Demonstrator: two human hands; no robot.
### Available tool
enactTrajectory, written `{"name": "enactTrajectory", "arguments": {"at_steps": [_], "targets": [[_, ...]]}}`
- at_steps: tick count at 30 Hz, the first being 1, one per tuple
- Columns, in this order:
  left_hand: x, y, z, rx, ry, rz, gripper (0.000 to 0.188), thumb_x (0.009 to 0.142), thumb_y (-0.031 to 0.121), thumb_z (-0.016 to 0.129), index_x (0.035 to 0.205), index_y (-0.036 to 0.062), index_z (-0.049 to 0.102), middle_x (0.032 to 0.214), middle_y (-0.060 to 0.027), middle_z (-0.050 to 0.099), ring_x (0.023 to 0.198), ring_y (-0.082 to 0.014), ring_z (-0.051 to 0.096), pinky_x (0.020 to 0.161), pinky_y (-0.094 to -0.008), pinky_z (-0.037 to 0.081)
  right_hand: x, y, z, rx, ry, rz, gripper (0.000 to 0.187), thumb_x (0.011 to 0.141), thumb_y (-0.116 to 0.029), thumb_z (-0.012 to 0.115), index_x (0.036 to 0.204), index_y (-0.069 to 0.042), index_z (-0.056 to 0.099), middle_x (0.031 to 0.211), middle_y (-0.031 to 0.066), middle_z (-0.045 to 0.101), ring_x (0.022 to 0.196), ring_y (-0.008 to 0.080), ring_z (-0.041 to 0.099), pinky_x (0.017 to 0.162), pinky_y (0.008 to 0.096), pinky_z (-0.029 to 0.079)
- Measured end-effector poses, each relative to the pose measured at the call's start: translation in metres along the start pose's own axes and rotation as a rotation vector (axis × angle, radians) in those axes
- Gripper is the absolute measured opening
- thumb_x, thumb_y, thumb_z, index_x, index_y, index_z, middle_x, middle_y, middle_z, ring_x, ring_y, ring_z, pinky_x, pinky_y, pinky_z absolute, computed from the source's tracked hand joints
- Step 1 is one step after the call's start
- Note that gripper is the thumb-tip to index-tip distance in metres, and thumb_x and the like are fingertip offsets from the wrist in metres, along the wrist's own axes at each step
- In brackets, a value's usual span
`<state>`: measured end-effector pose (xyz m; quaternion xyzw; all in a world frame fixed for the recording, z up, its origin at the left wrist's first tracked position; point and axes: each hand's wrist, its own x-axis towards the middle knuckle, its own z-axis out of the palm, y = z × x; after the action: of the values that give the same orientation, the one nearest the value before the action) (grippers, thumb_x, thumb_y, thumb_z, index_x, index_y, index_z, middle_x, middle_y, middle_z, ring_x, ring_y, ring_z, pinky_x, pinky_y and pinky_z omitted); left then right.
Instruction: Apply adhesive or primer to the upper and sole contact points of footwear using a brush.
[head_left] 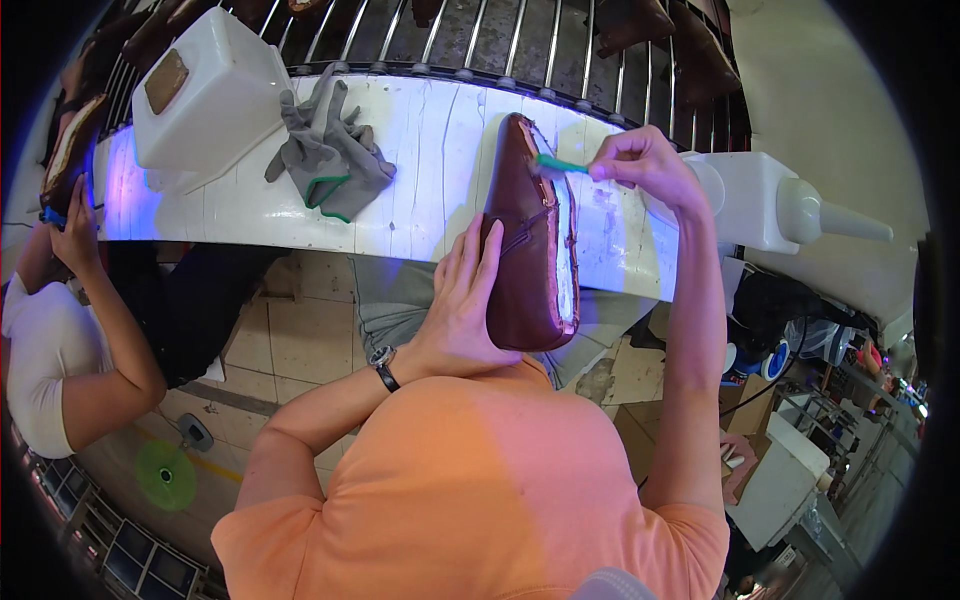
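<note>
My left hand (462, 300) grips a dark brown shoe upper (525, 250) from its left side, holding it upright with the pale sole side facing right. My right hand (645, 165) pinches a small green brush (560, 165) whose tip touches the white rim near the shoe's toe end. The shoe's toe rests against the white workbench (420, 130). A wristwatch sits on my left wrist.
Grey gloves (330, 155) and a white plastic tub (210, 95) lie on the bench. A white squeeze bottle (790, 205) lies at right. A co-worker at left (60, 330) holds another brown shoe (70, 150). A metal rail rack runs behind the bench.
</note>
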<state>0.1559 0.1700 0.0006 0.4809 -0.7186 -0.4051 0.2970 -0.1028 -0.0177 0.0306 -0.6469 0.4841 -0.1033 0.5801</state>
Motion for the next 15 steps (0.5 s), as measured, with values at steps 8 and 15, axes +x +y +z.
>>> {"name": "enactTrajectory", "arguments": {"at_steps": [8,15], "targets": [[0.002,0.003,0.0,0.017,-0.016,0.0,0.132,0.046,0.024,0.088,0.15,-0.0002,0.01,0.152,-0.0284,0.013,0.14,-0.0453,0.02,0.112,-0.049,0.022,0.042,0.013,0.01,-0.212,0.316,-0.055,0.028,0.077,-0.027,0.076,0.074,0.0,0.071,0.064,0.0045,0.062,0.063,0.0121,0.055,0.062,0.0274,0.043],[0.002,0.005,0.0,-0.005,-0.015,-0.005,0.131,0.047,0.022,0.088,0.15,-0.0008,0.01,0.152,-0.028,0.013,0.141,-0.0441,0.019,0.113,-0.048,0.021,0.033,0.002,0.0,-0.151,0.156,-0.087,0.023,0.078,-0.024,0.077,0.072,-0.003,0.07,0.061,-0.0009,0.059,0.056,0.0061,0.046,0.052,0.024,0.034]]}}
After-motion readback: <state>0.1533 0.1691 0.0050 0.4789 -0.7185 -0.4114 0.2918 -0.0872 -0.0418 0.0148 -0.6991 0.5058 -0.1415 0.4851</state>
